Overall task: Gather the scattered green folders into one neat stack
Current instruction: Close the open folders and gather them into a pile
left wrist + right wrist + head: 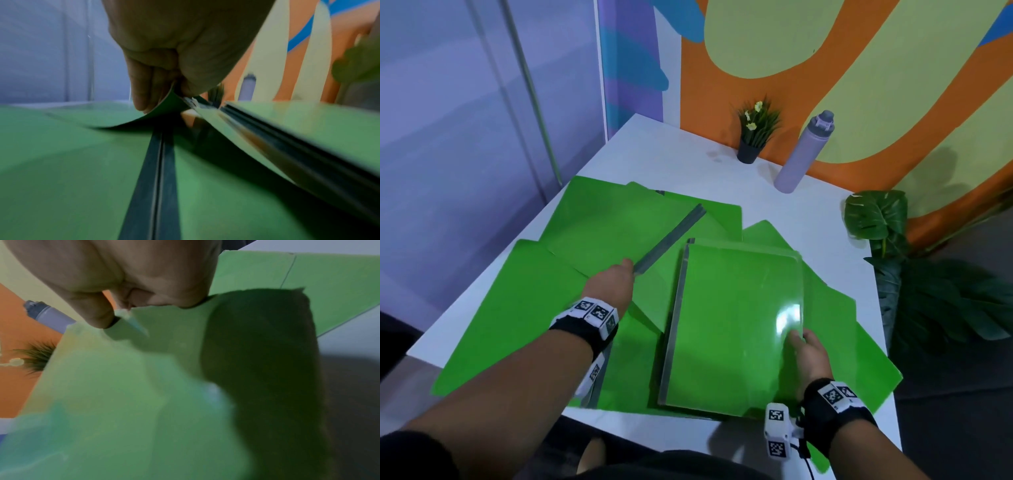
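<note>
Both forearms reach over the near edge of the white table (681, 154). Right hand (808, 349) grips the near right edge of a closed green folder with a clear glossy cover and grey spine (732, 322), thumb on top; this folder sits on top of the pile, slightly raised. Left hand (609, 287) pinches the near end of another green folder with a grey spine bar (619, 222), lifting that edge off the sheets below. Further green folders (510, 308) lie fanned and overlapping across the table under both. At the far edge stand a small potted plant with yellow flowers (755, 135) and a lilac water bottle (804, 150), well apart from the pile.
</note>
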Demonstrator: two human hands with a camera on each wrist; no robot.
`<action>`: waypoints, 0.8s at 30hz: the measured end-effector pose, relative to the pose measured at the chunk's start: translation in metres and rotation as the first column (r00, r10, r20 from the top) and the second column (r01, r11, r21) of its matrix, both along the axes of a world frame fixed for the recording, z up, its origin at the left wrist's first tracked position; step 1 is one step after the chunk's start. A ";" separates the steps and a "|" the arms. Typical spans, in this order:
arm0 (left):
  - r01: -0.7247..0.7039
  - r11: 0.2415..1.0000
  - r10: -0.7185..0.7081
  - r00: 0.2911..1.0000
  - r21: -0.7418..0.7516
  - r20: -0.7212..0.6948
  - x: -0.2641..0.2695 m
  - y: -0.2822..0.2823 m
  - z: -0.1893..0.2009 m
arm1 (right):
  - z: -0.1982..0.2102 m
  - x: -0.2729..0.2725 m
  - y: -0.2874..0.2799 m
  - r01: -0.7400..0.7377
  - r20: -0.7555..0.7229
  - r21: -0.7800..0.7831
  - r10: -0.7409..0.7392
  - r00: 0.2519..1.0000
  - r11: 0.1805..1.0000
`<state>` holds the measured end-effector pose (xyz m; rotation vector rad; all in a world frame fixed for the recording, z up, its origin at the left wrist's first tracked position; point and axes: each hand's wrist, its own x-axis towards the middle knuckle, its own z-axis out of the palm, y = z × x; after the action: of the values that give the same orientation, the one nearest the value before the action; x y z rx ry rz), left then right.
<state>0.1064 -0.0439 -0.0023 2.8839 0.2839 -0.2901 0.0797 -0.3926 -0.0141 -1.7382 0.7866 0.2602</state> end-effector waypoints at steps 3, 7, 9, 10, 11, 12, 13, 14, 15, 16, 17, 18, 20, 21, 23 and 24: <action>-0.060 0.998 0.062 0.962 -0.015 0.265 -0.003 0.012 0.050 | 0.016 0.005 0.004 0.057 0.011 0.073 -0.058 0.998 0.996; -0.078 0.940 0.251 0.816 -0.331 0.521 -0.018 0.034 0.105 | 0.029 0.016 0.014 0.034 0.029 0.096 -0.037 0.999 0.995; 0.008 0.797 0.355 0.802 -0.604 0.479 -0.029 0.039 0.115 | 0.032 0.024 0.026 0.006 0.038 0.117 -0.011 0.999 0.993; 0.032 0.667 0.408 0.820 -0.744 0.401 -0.036 0.039 0.116 | 0.033 0.028 0.032 0.010 0.053 0.149 -0.018 0.998 0.989; 0.032 0.516 0.440 0.847 -0.856 0.297 -0.043 0.039 0.113 | 0.034 0.031 0.038 0.027 0.075 0.195 -0.042 0.996 0.980; 0.012 0.378 0.446 0.874 -0.926 0.193 -0.051 0.038 0.109 | 0.032 0.034 0.042 0.039 0.089 0.229 -0.061 0.994 0.973; -0.020 0.272 0.434 0.895 -0.962 0.104 -0.059 0.037 0.105 | 0.032 0.037 0.047 0.046 0.096 0.249 -0.072 0.993 0.967; -0.054 0.200 0.409 0.912 -0.978 0.033 -0.067 0.037 0.099 | 0.032 0.038 0.051 0.051 0.102 0.266 -0.081 0.991 0.963; -0.092 0.144 0.382 0.924 -0.985 -0.031 -0.074 0.039 0.094 | 0.031 0.038 0.055 0.057 0.095 0.295 -0.088 0.992 0.954; -0.136 0.100 0.354 0.931 -0.986 -0.092 -0.080 0.040 0.088 | 0.030 0.038 0.058 0.060 0.077 0.326 -0.090 0.993 0.943; -0.181 0.065 0.327 0.933 -0.981 -0.150 -0.084 0.041 0.082 | 0.029 0.037 0.059 0.072 0.055 0.363 -0.098 0.994 0.929; -0.219 0.035 0.303 0.932 -0.975 -0.198 -0.088 0.042 0.076 | 0.026 0.037 0.062 0.077 0.035 0.389 -0.098 0.995 0.918; -0.264 -0.021 0.256 0.931 -0.964 -0.261 -0.093 0.041 0.064 | 0.028 0.030 0.070 0.050 0.022 0.412 -0.064 0.998 0.910; -0.282 -0.047 0.232 0.930 -0.958 -0.285 -0.094 0.040 0.059 | 0.029 0.025 0.074 0.035 0.025 0.359 -0.047 0.999 0.933; -0.321 -0.083 0.179 0.927 -0.944 -0.331 -0.094 0.038 0.049 | 0.028 0.022 0.080 0.143 0.061 0.322 -0.171 0.983 0.936; -0.343 -0.074 0.156 0.923 -0.936 -0.351 -0.092 0.037 0.045 | 0.029 0.019 0.084 0.196 0.031 0.313 -0.216 0.976 0.929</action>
<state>0.0139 -0.0065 0.0426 1.2082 0.3969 -0.3872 0.0989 -0.3089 0.0150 -1.3521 0.8270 0.1723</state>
